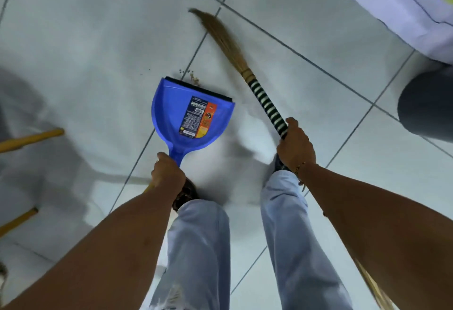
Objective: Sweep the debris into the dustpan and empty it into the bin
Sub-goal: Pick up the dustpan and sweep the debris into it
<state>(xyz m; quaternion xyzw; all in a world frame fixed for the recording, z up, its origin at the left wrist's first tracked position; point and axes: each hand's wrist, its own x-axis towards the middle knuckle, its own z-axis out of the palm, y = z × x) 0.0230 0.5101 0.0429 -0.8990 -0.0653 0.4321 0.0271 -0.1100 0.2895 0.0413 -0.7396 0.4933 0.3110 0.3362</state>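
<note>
A blue dustpan [186,113] with a label inside and a black rubber lip rests on the white tiled floor, lip facing away from me. My left hand [168,175] grips its handle. A small pile of brown debris [193,77] lies just beyond the lip, with a few specks to its left. My right hand [295,146] holds the black-and-white striped handle of a straw broom [220,37]. The bristles trail on the floor beyond and to the right of the debris. No bin is identifiable in view.
My legs in light jeans [201,248] stand just behind the dustpan. Yellow wooden legs [31,138] of some furniture reach in from the left edge. A white draped cloth [392,3] fills the top right corner, with a dark rounded object [426,106] below it.
</note>
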